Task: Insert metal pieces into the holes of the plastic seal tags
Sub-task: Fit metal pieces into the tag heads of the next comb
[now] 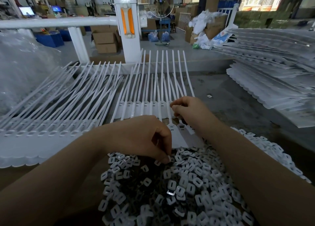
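From the head camera, the left hand [144, 137] curls downward over a heap of small metal pieces [179, 188] in the near centre, its fingertips [166, 159] pinching one piece at the heap's far edge. The right hand [189, 111] lies farther off and to the right, fingers bent, thumb and forefinger closed on something small I cannot make out, directly above the heads of a row of white plastic seal tags [150, 106]. More joined tags [51, 106] fan out to the left, straps pointing away. A stack of tag sheets [272, 75] sits far right on the grey table [230, 98].
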Demonstrator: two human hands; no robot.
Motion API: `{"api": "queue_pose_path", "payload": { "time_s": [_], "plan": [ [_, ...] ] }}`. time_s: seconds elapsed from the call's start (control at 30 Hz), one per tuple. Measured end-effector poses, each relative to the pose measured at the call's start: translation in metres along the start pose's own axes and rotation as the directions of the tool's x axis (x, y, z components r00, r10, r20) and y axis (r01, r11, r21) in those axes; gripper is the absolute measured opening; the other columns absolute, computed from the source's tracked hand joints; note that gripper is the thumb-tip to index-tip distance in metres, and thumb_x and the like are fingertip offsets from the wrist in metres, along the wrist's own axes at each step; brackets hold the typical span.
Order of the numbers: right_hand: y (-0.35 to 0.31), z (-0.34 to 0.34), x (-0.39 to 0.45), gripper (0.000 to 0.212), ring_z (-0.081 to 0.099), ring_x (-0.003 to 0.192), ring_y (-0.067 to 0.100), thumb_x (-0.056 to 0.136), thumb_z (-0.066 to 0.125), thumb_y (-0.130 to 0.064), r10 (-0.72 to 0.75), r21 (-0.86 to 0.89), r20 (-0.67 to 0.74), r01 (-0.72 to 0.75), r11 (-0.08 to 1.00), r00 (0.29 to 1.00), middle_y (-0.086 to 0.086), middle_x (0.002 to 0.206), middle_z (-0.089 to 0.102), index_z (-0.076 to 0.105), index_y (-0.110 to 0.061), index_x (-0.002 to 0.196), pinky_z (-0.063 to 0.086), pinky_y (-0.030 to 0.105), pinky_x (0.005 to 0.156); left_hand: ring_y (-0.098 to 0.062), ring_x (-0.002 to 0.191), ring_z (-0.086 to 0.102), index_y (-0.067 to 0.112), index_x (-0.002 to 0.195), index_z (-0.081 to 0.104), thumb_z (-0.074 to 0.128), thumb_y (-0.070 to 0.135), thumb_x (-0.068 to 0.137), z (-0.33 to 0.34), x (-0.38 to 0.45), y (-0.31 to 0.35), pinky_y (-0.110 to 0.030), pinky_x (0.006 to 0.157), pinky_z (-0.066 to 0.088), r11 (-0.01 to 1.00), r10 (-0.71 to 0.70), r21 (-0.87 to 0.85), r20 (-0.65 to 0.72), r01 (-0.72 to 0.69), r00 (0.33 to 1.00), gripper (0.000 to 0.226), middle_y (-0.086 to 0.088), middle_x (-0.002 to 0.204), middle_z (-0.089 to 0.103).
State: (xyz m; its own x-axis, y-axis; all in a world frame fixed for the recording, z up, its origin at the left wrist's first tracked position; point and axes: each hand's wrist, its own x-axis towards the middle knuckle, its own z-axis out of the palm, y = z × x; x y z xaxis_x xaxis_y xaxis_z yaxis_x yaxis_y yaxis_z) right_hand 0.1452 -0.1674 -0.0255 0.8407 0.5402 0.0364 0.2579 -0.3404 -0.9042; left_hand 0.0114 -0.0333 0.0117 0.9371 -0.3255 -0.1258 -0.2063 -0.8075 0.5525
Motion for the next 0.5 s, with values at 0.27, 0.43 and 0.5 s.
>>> {"api": "queue_pose_path", "payload": {
  "time_s": [0.27, 0.43, 0.5],
  "plan": [
    [0.002, 0.001, 0.003, 0.011, 0.056, 0.046, -0.007, 0.096, 0.056, -0.014, 0.005, 0.042, -0.006, -0.005, 0.999, 1.000, 0.002, 0.080, 0.066, 0.066, -0.018, 0.099, 0.040, 0.008, 0.043, 0.001, 0.072, 0.062, 0.029, 0.080, 0.073, 0.082, 0.016, 0.077, -0.003, 0.003, -0.019, -0.008, 0.065, 0.046, 0.995, 0.024, 0.100, -0.399, 0.018, 0.917, 0.016, 0.020, 0.077, 0.068],
    [0.004, 0.001, 0.004, 0.013, 0.056, 0.045, -0.007, 0.096, 0.056, -0.013, -0.011, 0.044, -0.002, 0.011, 0.999, 1.000, 0.001, 0.077, 0.065, 0.064, -0.022, 0.092, 0.040, 0.008, 0.042, 0.004, 0.076, 0.065, 0.032, 0.083, 0.077, 0.080, 0.012, 0.079, -0.010, 0.000, -0.026, -0.011, 0.072, 0.051, 0.996, -0.038, 0.062, -0.329, 0.062, 0.944, 0.022, 0.026, 0.081, 0.071],
    [0.004, 0.000, 0.004, 0.014, 0.056, 0.044, -0.007, 0.095, 0.056, -0.012, -0.012, 0.048, -0.004, 0.012, 0.999, 1.000, 0.000, 0.076, 0.065, 0.064, -0.022, 0.091, 0.040, 0.008, 0.042, 0.004, 0.077, 0.067, 0.032, 0.085, 0.077, 0.077, 0.010, 0.081, -0.012, 0.000, -0.026, -0.013, 0.077, 0.053, 0.992, -0.119, -0.011, -0.333, 0.122, 0.935, 0.023, 0.024, 0.083, 0.072]
  ]
}}
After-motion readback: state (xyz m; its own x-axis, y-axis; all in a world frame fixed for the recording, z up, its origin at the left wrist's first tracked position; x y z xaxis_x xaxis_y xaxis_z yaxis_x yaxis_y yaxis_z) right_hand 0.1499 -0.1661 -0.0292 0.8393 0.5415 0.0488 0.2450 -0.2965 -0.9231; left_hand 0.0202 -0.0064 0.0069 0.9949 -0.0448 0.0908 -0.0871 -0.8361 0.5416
